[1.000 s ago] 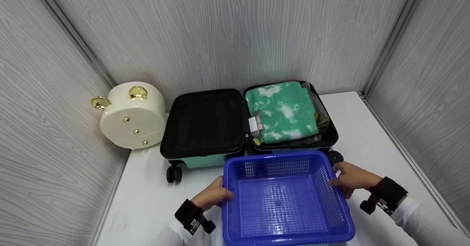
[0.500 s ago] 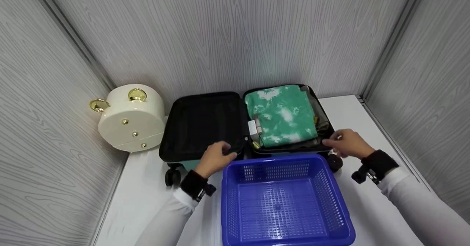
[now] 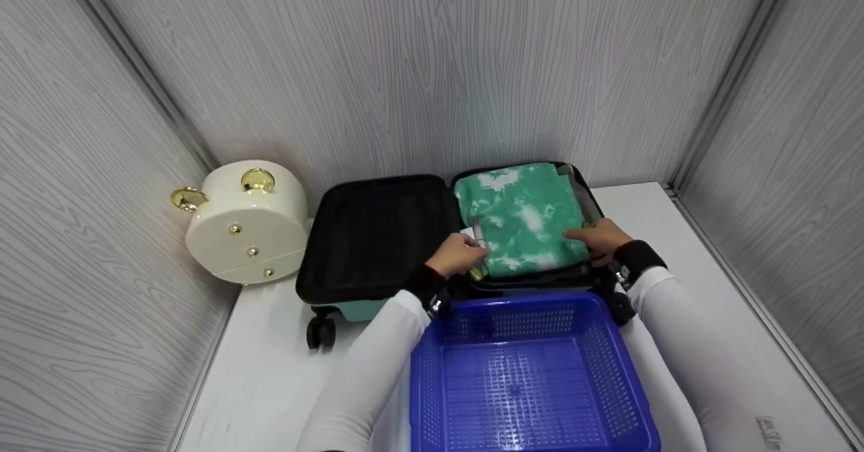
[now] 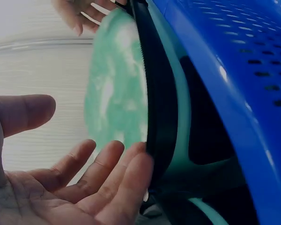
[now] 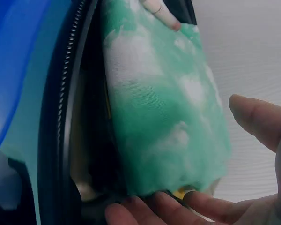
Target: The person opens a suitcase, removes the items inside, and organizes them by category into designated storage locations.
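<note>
A folded green-and-white cloth lies in the right half of an open suitcase. Beside the cloth's left edge is my left hand, over a small white item and a pinkish one. In the left wrist view this hand has spread, relaxed fingers, thumb apart. My right hand is at the cloth's right edge. The right wrist view shows its fingers low against the edge of the cloth, the thumb well away. Whether they touch beneath it is hidden.
A blue perforated basket stands in front of the suitcase, under the forearms. To the left is a round cream case with gold handles. Grey wood-grain walls enclose the white table at the back and sides.
Both hands have let go of the basket's sides and moved forward to the suitcase, the left to the right and the right to the left, now at the cloth's two sides.
</note>
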`<state>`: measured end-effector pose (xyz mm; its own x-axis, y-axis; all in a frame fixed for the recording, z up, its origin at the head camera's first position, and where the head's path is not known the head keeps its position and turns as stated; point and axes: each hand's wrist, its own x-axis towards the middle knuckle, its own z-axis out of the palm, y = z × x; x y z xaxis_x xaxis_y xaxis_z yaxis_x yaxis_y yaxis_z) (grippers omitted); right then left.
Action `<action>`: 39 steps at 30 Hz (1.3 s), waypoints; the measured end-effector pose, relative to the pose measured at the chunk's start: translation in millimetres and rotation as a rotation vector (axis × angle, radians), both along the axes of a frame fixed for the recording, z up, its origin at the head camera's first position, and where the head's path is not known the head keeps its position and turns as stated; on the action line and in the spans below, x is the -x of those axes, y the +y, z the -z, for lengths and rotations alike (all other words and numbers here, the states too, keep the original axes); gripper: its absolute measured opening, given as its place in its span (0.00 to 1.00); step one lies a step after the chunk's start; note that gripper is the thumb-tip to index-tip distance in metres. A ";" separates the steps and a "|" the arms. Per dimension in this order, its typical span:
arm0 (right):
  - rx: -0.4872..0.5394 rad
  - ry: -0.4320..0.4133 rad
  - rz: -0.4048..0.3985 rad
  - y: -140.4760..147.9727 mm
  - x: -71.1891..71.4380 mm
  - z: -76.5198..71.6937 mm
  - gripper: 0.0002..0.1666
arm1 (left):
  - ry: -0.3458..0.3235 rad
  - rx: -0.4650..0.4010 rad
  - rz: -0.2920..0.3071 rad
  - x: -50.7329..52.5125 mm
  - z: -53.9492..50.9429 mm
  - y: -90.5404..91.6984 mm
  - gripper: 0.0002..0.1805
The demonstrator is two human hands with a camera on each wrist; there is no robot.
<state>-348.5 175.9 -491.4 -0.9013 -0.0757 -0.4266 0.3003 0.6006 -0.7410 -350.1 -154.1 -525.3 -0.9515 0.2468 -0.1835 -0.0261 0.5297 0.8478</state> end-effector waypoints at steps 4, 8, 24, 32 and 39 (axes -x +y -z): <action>-0.010 0.009 0.018 -7.5 6.8 4.1 0.55 | 0.083 0.101 0.039 33.7 37.1 8.9 0.16; 0.011 -0.014 0.031 -15.4 14.9 6.3 0.59 | 0.012 0.060 0.084 25.5 20.2 11.9 0.24; -0.134 0.022 -0.001 -20.1 24.5 22.7 0.57 | 0.027 -0.052 0.083 -11.9 -11.1 11.1 0.17; -0.079 0.229 0.024 -35.5 31.1 17.9 0.40 | 0.012 -0.088 0.001 -10.0 -8.8 7.2 0.14; 0.168 0.243 0.135 -50.6 25.1 6.9 0.37 | -0.076 -0.247 -0.058 -5.2 -5.2 4.2 0.19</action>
